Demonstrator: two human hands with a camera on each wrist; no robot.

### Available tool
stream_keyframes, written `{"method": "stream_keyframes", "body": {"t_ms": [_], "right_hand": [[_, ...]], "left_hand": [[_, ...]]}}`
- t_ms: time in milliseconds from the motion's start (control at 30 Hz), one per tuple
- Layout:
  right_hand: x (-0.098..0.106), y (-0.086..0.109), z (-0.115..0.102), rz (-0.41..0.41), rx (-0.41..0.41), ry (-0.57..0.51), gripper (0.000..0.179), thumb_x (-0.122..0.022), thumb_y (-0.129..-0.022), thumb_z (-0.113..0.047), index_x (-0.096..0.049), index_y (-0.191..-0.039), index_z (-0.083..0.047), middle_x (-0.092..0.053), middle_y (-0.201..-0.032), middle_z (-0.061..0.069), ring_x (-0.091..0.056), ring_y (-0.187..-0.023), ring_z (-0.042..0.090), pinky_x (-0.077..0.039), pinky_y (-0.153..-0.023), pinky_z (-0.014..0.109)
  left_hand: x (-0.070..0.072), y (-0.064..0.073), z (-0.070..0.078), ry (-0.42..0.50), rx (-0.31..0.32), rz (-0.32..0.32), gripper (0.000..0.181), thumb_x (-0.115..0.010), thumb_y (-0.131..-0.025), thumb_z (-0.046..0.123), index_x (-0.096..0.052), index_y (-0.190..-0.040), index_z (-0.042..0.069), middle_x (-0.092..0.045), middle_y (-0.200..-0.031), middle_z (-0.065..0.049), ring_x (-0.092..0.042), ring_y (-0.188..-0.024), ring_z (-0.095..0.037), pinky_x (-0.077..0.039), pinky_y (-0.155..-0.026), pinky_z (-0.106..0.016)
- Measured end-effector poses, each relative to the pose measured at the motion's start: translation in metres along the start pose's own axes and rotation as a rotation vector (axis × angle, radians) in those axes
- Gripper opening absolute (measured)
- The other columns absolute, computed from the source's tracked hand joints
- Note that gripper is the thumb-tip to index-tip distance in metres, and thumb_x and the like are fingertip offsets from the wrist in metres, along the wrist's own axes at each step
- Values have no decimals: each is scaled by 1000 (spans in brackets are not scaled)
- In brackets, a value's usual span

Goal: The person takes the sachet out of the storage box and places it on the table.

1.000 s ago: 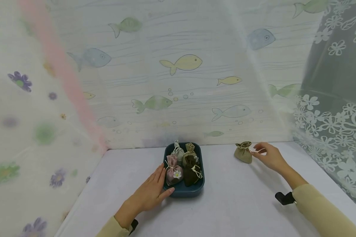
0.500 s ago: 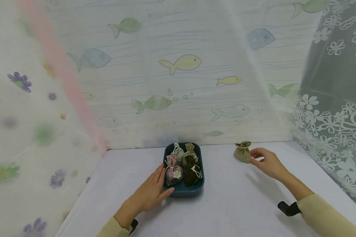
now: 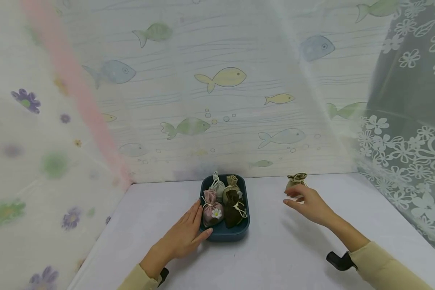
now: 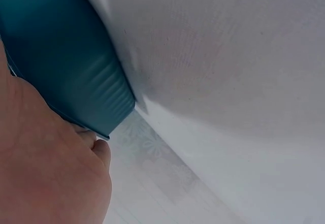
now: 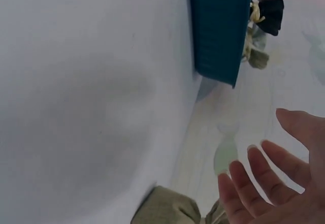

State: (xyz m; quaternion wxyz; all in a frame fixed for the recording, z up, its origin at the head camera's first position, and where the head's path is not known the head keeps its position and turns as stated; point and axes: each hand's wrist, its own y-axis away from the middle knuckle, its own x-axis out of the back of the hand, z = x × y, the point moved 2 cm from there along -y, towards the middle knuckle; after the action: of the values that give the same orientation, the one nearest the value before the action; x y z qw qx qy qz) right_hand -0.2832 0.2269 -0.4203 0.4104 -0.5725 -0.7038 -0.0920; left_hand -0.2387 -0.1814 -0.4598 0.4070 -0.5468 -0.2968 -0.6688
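Observation:
In the head view a dark blue-green tray holds several drawstring pouches. They are a pink pouch with a white flower, a dark brown pouch, a pale grey pouch and a tan pouch. My left hand rests along the tray's left rim, fingers straight, thumb toward the front corner. To the right, an olive drawstring pouch stands on the table, partly hidden behind my right hand. That hand's fingers are spread and relaxed with nothing between them, as the right wrist view confirms.
A white cloth covers the table. Along its back edge hangs a curtain printed with fish, and floral sheets hang at the sides. A black wrist mount sticks out by the right sleeve.
My right hand has let go of the olive pouch and shifted left and slightly toward me, now in front of it. The pouch stays in place. My left hand keeps its place on the tray.

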Motion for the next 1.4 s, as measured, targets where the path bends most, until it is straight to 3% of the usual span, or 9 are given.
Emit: {"method": "stream_keyframes", "body": {"t_ms": [233,567,900,1133,1400], "right_hand": [[-21,-15,-19,-29,81,-11,26,-74,-96,-14,-69,-116,0,-69,-112,9,-66,-103,32,-57,-85,52],[-46,-33,-40,-93,146,-31,26,-74,-96,-17,-69,-117,-3,-68,-112,11,-66,-104,33,-55,-89,53],[-61,-42,-47,-151,152,-70,29,-73,-96,-16,-67,-120,-1,-66,-116,18,-64,-106,33,-54,-92,52],[-73,-51,-55,-155,171,-69,35,-76,-94,-15,-67,-121,5,-67,-112,18,-63,-98,30,-54,-88,51],[-94,-56,-60,-160,155,-44,39,-77,-93,-18,-65,-122,5,-65,-112,18,-63,-102,34,-54,-91,55]], "left_hand": [[4,0,3,-14,40,-43,92,-25,-105,67,-13,-162,-4,1,-171,-19,-6,-158,-34,-19,-125,-51],[5,0,5,-11,46,-51,88,-23,-107,64,-11,-162,-4,1,-171,-18,-5,-158,-32,-18,-125,-49],[2,0,3,-18,45,-42,90,-22,-106,66,-11,-162,-4,0,-171,-18,-7,-158,-34,-18,-125,-49],[5,0,3,-25,43,-36,91,-22,-106,66,-12,-162,-4,0,-171,-18,-7,-158,-33,-18,-125,-49],[5,1,5,-5,50,-50,91,-24,-105,67,-13,-162,-3,-1,-171,-18,-7,-158,-34,-19,-124,-50]]}}
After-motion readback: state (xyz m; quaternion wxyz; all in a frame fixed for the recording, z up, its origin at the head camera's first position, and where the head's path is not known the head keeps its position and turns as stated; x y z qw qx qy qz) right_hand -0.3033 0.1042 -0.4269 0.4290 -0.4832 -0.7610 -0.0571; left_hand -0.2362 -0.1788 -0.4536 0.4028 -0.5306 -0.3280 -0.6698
